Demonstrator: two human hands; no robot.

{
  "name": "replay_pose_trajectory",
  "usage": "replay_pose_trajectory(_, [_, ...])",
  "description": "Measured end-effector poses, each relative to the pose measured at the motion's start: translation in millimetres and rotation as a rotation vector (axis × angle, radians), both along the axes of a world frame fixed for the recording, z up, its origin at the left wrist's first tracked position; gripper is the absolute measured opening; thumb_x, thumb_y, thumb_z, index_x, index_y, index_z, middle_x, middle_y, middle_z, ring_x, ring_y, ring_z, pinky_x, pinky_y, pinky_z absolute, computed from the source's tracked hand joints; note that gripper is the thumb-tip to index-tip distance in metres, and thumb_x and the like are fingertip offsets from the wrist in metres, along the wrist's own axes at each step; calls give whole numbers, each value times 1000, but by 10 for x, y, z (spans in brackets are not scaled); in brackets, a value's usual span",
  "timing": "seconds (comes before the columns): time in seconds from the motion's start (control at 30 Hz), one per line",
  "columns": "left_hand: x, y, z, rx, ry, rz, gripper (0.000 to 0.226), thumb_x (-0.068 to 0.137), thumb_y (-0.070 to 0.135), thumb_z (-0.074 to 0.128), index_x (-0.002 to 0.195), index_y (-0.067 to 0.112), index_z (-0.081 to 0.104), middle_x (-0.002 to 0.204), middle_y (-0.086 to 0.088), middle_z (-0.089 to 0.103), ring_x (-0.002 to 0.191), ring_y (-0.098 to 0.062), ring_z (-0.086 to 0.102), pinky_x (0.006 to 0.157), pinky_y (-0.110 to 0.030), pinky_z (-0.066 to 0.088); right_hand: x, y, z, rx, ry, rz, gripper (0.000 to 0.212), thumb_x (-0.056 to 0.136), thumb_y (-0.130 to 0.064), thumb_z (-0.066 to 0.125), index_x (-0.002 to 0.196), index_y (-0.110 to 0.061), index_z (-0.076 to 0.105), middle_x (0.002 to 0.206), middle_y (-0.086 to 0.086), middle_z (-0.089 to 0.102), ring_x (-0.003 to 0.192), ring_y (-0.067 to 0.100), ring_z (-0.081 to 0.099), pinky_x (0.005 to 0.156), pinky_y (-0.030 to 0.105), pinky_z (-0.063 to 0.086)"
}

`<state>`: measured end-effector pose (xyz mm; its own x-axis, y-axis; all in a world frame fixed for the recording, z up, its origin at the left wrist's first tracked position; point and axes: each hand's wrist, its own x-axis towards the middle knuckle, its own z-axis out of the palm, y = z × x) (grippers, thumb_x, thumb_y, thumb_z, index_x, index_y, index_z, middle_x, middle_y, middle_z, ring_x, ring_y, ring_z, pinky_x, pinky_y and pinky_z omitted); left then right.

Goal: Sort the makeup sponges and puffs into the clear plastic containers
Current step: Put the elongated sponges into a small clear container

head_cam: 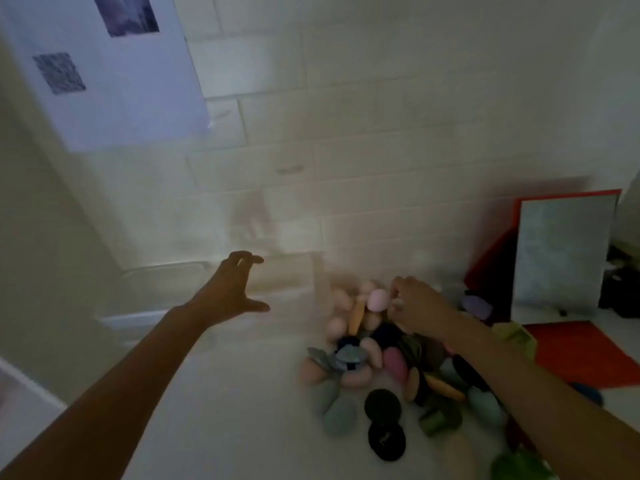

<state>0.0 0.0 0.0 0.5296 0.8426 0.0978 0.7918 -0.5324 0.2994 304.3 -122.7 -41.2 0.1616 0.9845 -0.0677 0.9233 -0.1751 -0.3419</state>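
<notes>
Looks out from the person's head, forward and steeply down over the tabletop (225, 410). Sits close, with both forearms running in from the bottom corners: left hand (235, 289) stretched out at centre left, right hand (419, 306) at centre right above the heap of sponges and puffs (374, 368). Faces a tiled wall (381, 116) filling the upper half, with a paper sheet (114, 74) at top left and a red board (491, 258) leaning at the right edge. Takes in a wide angle, bending and slanting the wall lines toward the left side. Renders everything soft and blurred, near and far alike.
</notes>
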Motion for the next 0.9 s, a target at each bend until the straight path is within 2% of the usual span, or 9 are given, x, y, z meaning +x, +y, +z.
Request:
replay_pose_trajectory(0.1, [47,147,-77,-18,94,-2,106,60,44,83,144,17,24,152,-7,19,138,-24,24,110,-35,25,58,58,-242,-26,-87,32,38,85,-36,58,113,-12,50,113,9,55,102,28,55,88,40,45])
replay_pose_trajectory(0.23, [53,281,-183,-57,184,47,117,56,50,83,147,19,17,153,-6,20,137,-28,25,112,-40,26,108,36,-452,33,-160,76,42,83,-42,59,116,-17,50,112,8,58,104,26,53,92,39,42])
replay_pose_trajectory(0.33, [58,335,-184,-18,191,52,116,56,47,84,147,18,18,151,-8,21,136,-29,27,111,-40,28,128,-5,-417,23,-134,87,40,86,-39,59,116,-13,50,114,10,56,106,26,52,91,38,43])
replay_pose_trajectory(0.47, [106,287,-165,-6,171,39,112,55,44,86,145,15,25,147,-9,26,132,-26,33,109,-36,31,138,-105,-243,-21,-79,106,41,89,-35,59,122,-13,49,118,10,55,106,24,53,81,29,40])
replay_pose_trajectory(0.57, [129,138,-88,48,139,57,112,53,46,86,143,13,28,144,-11,30,131,-27,34,108,-36,32,141,-211,-32,-7,-119,80,49,90,-36,57,132,-14,45,126,11,51,113,25,51,84,28,39])
replay_pose_trajectory(0.67, [129,-94,76,141,73,42,112,53,48,85,143,12,28,143,-13,28,133,-27,29,110,-38,29,146,-355,173,55,-130,79,52,90,-37,58,135,-17,42,133,8,48,118,23,48,85,25,36])
replay_pose_trajectory(0.8, [118,-582,334,223,52,-58,110,55,50,84,142,15,27,142,-9,27,131,-24,28,108,-37,30,109,-619,377,88,-141,68,50,90,-35,59,134,-18,43,129,8,48,106,19,48,81,24,36])
replay_pose_trajectory(0.9, [114,-1052,402,198,78,-129,112,55,54,82,143,19,23,145,-5,27,130,-20,30,107,-34,31,49,-842,480,144,-150,71,47,90,-34,58,132,-19,43,126,8,50,99,17,47,82,27,40])
